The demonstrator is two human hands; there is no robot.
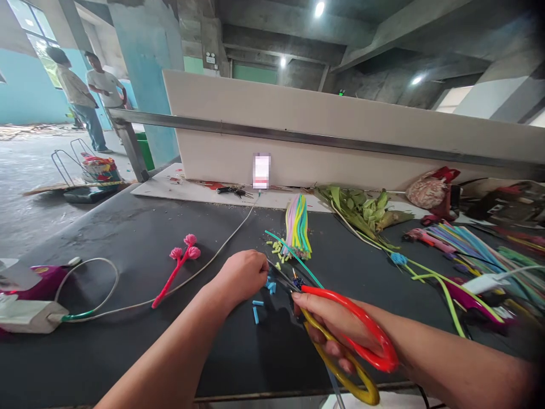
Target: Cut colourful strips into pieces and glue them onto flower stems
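Note:
My right hand (pixel 326 318) grips scissors (pixel 361 315) with one red and one yellow handle loop. Their blades point up and left, close to my left hand (pixel 247 275). The fingers of that hand are curled closed, and whatever they hold is hidden. Short blue cut pieces (pixel 258 303) lie just below and beside it. Beyond the blades a thin teal stem (pixel 293 255) runs diagonally. Short yellow-green pieces (pixel 276 248) are scattered near a bundle of pastel fuzzy stems (pixel 298 224).
A pink fuzzy-stem flower (pixel 179 270) lies at left, near a white cable (pixel 221 247) and power strip (pixel 32 316). A phone (pixel 261 170) leans against the back panel. Green leaves (pixel 361 207) and more coloured stems (pixel 464 244) lie right. Two people (pixel 76 94) stand far left.

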